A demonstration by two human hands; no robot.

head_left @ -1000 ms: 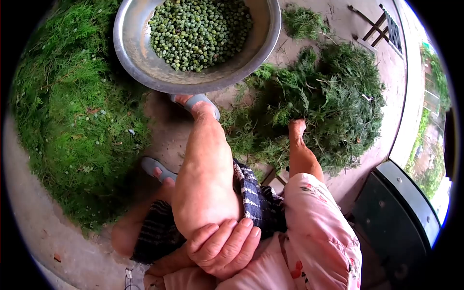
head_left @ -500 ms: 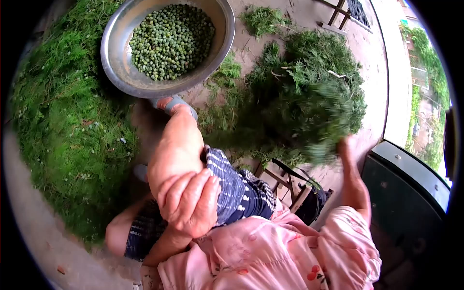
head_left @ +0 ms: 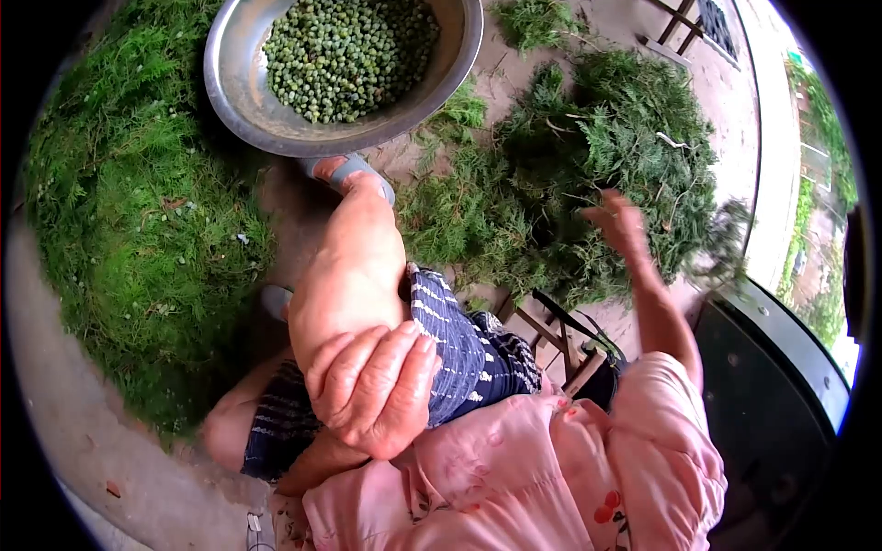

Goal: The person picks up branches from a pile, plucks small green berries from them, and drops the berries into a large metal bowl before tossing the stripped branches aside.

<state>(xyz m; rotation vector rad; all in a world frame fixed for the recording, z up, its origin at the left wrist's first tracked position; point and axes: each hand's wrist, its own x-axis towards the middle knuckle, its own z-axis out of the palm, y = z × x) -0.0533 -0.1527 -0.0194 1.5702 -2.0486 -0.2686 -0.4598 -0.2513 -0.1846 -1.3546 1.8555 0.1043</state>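
My left hand [head_left: 377,390] rests over my raised knee, its fingers laid along it and holding nothing. My right hand [head_left: 617,225] is stretched out above a heap of cut green conifer branches [head_left: 657,151], fingers apart and slightly blurred, with nothing seen between them. Just right of the heap, beyond my right forearm, a blurred conifer sprig [head_left: 726,241] hangs or lies. In front of my foot stands a wide metal basin [head_left: 225,96] partly filled with small round green cones [head_left: 349,60].
A large spread of green conifer foliage [head_left: 138,248] covers the floor at the left. A small wooden stool frame [head_left: 579,367] with a dark strap is beside my thigh. A dark green panel [head_left: 763,386] stands at the right. Another wooden frame [head_left: 675,32] is at the back.
My right hand has moved up and left over the heap, and the blurred foliage beside it has left it. A sprig now shows at the heap's right. My left hand stays on my knee.
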